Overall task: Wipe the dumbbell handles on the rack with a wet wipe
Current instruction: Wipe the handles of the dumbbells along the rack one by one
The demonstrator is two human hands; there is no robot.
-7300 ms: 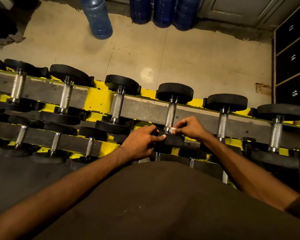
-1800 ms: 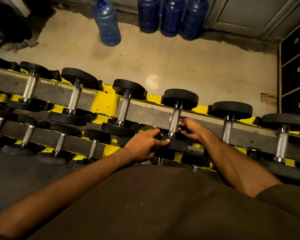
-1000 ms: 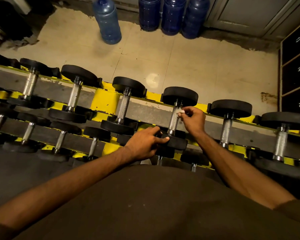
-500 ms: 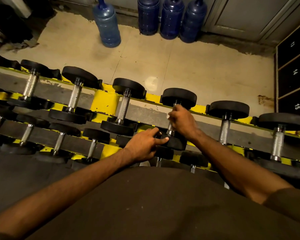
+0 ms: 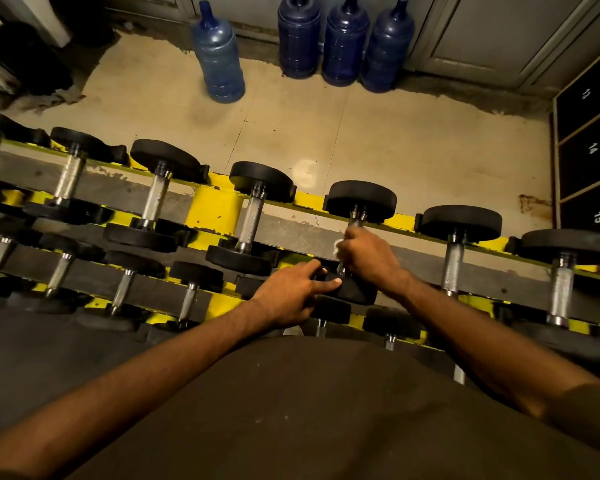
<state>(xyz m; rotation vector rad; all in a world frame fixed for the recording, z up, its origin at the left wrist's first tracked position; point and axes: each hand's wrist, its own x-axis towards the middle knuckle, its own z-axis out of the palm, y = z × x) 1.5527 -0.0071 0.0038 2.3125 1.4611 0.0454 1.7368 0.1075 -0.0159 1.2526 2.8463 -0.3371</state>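
Fingers of our right hand curled round the knurled steel handle of a black rubber-headed dumbbell on the yellow-and-grey steel rack, with a white wet wipe bunched under them. Beside it, our left hand lay straight-fingered on the near head.

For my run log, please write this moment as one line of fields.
step: wiping | right hand: grips wet wipe round dumbbell handle | left hand: rests on near weight | rack: upper row
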